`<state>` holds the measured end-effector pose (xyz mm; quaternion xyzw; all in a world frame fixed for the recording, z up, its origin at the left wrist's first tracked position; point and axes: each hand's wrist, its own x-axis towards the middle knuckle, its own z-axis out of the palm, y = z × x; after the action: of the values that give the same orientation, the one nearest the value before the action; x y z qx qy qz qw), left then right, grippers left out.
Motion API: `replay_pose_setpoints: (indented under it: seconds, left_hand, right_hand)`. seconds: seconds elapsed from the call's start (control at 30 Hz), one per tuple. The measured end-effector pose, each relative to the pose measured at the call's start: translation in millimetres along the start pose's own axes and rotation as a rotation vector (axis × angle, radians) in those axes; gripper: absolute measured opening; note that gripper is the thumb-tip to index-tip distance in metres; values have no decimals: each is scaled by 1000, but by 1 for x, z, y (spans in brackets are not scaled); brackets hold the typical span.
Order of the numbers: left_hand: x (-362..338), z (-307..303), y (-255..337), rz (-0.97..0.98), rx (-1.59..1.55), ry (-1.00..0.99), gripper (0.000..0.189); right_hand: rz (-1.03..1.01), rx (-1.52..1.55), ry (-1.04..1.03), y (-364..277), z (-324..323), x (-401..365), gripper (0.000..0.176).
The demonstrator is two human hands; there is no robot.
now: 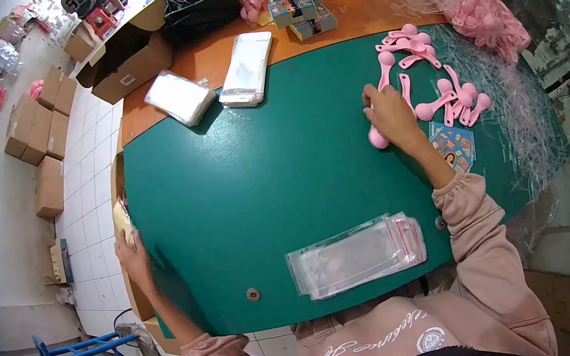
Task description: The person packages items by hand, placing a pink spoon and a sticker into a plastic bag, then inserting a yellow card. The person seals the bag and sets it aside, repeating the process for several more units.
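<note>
At the right of the table, my right hand is closed around a pink measuring spoon, its round bowl showing below the fingers. More pink spoons lie loose beside and behind that hand. Printed blue cards rest under the wrist. Past the table's left edge, my left hand grips a cream-coloured packet over an open cardboard box; the packet's far part is partly hidden. A stack of clear zip bags lies near the front edge.
Two stacks of clear bags lie at the back of the green table. Behind them are bundled card stacks and an open carton. Shredded plastic and a bag of pink spoons line the right side. A blue trolley stands lower left.
</note>
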<state>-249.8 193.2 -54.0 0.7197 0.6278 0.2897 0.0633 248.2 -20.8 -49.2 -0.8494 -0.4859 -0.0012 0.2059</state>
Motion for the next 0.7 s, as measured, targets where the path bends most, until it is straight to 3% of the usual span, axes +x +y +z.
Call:
replay_pose_setpoints:
  seconds: [0.03, 0.1, 0.17, 0.2, 0.3, 0.33, 0.4, 0.53, 0.6, 0.63, 0.7]
  left_hand:
    - [-10, -2, 30, 216, 182, 167, 27]
    - [-48, -4, 125, 321, -182, -47, 19]
    - [-96, -4, 207, 387, -466, -535, 18]
    - [-119, 7, 230, 658, -500, -582, 23]
    - [-165, 26, 268, 770, -450, -860, 27]
    - [-167, 31, 270, 768, -455, -859, 27]
    - [-165, 40, 273, 714, -471, -1085, 22]
    - [-160, 38, 271, 522, -698, -1073, 17]
    - [-157, 37, 268, 445, -741, -1064, 15]
    - [-157, 38, 268, 444, -741, -1063, 15]
    - [-157, 39, 266, 448, -773, -1077, 10]
  right_hand:
    - [-25, 48, 37, 8, 2, 0, 28]
    - [-52, 94, 72, 5, -6, -4, 32]
    - [72, 460, 35, -16, -38, -16, 33]
    - [64, 455, 29, -19, -46, -23, 33]
    - [-24, 796, -48, -18, -60, -45, 40]
    - [-25, 792, -50, -21, -66, -54, 40]
    - [118, 1132, -67, -34, -82, -71, 32]
    - [93, 1022, -34, -34, -91, -95, 24]
    - [59, 776, 137, -36, -94, -108, 19]
    - [101, 886, 221, -43, -90, -114, 14]
    - [81, 861, 159, -47, -85, -127, 13]
